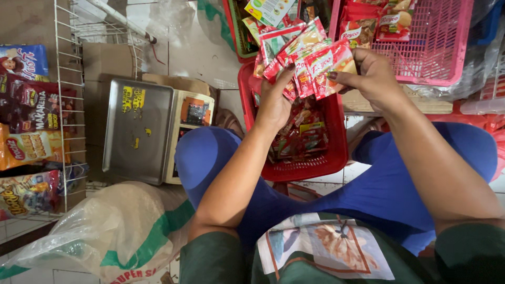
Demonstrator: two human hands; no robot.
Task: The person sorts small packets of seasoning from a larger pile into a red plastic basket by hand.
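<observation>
bright even daylight | soft shadows | sharp focus | edges bowed

shirt: dark green, short sleeves, pale printed panel on front | trousers: blue | fingers (288, 68): dark-painted nails

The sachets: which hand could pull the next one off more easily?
Probably the right hand: its fingertips pinch the outer edge of the sachets, while the left hand grips the fan from below, over the red basket.
</observation>
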